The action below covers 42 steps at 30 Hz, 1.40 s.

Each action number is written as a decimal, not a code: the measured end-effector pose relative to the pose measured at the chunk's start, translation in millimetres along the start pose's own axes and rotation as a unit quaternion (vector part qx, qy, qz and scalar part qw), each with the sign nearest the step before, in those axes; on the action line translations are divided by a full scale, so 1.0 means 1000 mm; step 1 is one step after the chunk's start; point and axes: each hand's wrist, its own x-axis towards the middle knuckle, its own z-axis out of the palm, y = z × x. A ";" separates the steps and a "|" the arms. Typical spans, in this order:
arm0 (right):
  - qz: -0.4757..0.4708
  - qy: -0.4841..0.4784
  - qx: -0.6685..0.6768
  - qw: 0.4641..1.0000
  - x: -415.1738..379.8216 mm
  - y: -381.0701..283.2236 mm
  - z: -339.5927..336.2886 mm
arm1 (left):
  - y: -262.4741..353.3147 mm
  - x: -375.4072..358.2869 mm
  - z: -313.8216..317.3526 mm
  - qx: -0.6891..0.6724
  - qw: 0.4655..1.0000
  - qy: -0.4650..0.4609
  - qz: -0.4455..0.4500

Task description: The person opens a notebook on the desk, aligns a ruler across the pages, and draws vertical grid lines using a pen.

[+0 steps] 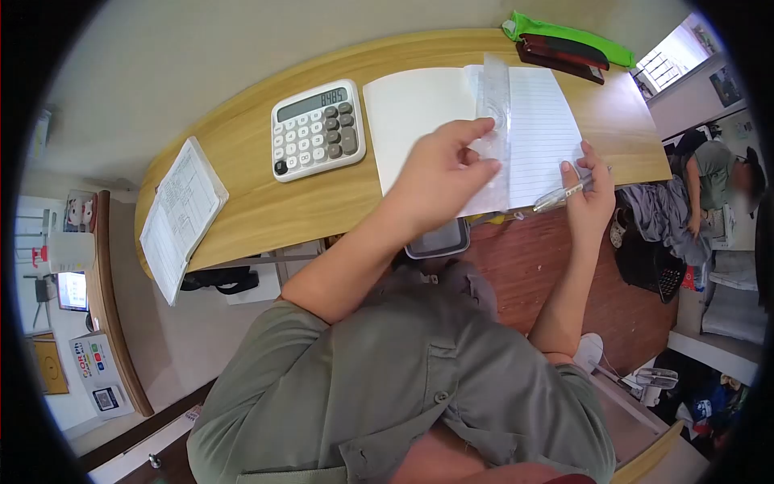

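An open notebook [544, 121] lies on the wooden desk, its left page blank and its right page lined. A clear ruler [497, 89] lies upright along the notebook's middle. My left hand [443, 173] is at the ruler's left edge, thumb and forefinger bent toward it with a gap between them. My right hand [591, 194], at the lower right corner of the notebook, has a pen [556, 196] between its fingers, tip pointing left. A white calculator [318, 131] left of the notebook shows digits on its display.
Papers [184, 214] lie at the desk's left end. A dark red stapler [564, 55] and a green pouch [576, 36] are at the back right. Below the desk edge is a grey bin [439, 242]. Another person [713, 173] sits at the far right.
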 end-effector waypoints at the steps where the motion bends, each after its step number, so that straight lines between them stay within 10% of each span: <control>1: 0.006 0.004 0.012 1.000 -0.001 0.000 0.000 | 0.001 0.001 0.006 0.050 0.998 -0.015 -0.038; 10: -0.026 -0.049 -0.022 0.998 0.006 -0.012 -0.016 | -0.003 0.010 0.019 0.186 0.982 -0.002 0.035; 12: -0.042 -0.086 -0.027 0.995 0.012 -0.010 -0.021 | -0.007 0.017 0.033 0.361 0.913 0.106 0.159; 15: 0.027 -0.114 0.092 0.989 0.019 -0.001 -0.030 | -0.001 0.026 0.056 0.492 0.856 0.133 0.088; 26: 0.024 -0.183 0.254 0.950 0.043 0.067 -0.033 | -0.024 0.032 0.026 0.274 0.938 0.204 0.060; 30: 0.022 -0.154 0.354 0.922 0.058 0.085 -0.026 | 0.001 -0.028 -0.035 0.257 0.896 0.325 0.157; 36: 0.066 -0.185 0.236 0.952 0.092 0.118 -0.035 | 0.018 -0.191 -0.173 0.308 0.709 0.626 -0.103; 37: 0.060 -0.179 0.231 0.954 0.095 0.119 -0.034 | -0.013 -0.234 -0.229 0.385 0.695 0.606 -0.023; 42: 0.084 -0.150 0.179 0.969 0.105 0.114 -0.033 | -0.029 -0.324 -0.322 0.285 0.766 0.575 -0.037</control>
